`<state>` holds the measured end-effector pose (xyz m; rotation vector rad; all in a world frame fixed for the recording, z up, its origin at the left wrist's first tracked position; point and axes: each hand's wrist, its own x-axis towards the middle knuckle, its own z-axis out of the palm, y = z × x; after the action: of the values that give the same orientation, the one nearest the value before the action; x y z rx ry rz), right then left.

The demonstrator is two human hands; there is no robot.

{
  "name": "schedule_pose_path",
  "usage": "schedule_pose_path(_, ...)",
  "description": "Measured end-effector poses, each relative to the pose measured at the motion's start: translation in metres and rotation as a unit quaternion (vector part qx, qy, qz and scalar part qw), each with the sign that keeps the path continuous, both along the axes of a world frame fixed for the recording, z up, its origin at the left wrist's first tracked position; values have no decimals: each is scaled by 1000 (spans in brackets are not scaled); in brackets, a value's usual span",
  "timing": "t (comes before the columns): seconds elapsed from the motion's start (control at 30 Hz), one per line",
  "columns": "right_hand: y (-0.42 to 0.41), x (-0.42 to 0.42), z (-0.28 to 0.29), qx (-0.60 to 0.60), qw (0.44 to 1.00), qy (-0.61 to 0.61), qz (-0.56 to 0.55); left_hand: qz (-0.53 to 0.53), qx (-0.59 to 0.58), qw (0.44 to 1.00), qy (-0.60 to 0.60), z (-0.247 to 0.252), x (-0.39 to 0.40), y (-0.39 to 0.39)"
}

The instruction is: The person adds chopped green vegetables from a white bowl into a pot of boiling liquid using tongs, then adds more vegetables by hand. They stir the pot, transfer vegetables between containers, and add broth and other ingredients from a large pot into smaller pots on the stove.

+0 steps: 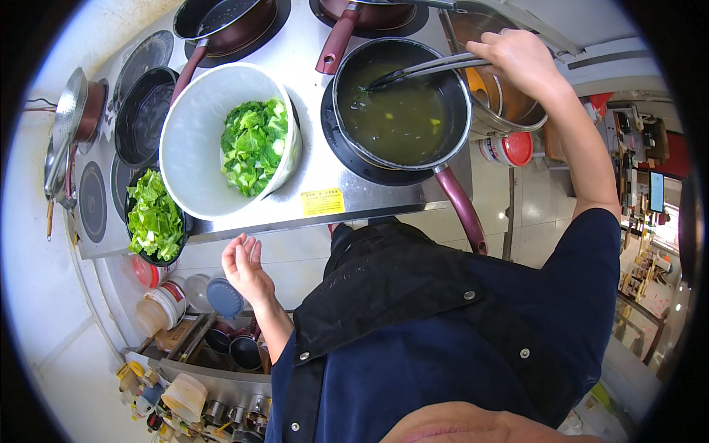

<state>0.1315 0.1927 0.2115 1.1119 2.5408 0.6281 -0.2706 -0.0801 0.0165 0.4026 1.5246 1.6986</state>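
My right hand (512, 58) grips a pair of tongs (437, 65), whose dark tips dip into the greenish liquid of a black-lined pan (468, 119). A few bits of leaf float in that liquid. The pan's maroon handle (462, 210) sticks out over the counter's front edge. My left hand (247, 268) hangs in the air before the counter, holding nothing, its fingers slightly curled and apart. Closest to it stands a deep white tub (191, 138), tilted in view, with chopped leafy greens (256, 144) along one side. A black bowl holds lettuce leaves (156, 216) at the left.
Maroon pans (232, 25) stand at the back of the steel cooktop (302, 127). Left of the tub is an empty black pan (145, 116). A large steel pot (515, 113) is beyond the right end. A yellow label (323, 201) bears writing. Lidded buckets (169, 299) sit below, left.
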Motion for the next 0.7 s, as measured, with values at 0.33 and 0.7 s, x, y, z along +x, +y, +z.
schedule_pose_path(0.33,-50,48,46,-9,990,143,-5,-31,33,999,-17,-1,-5,1)
schedule_pose_path(0.7,-84,-21,70,-17,953,302,23,-39,74,996,-41,4,-22,-16)
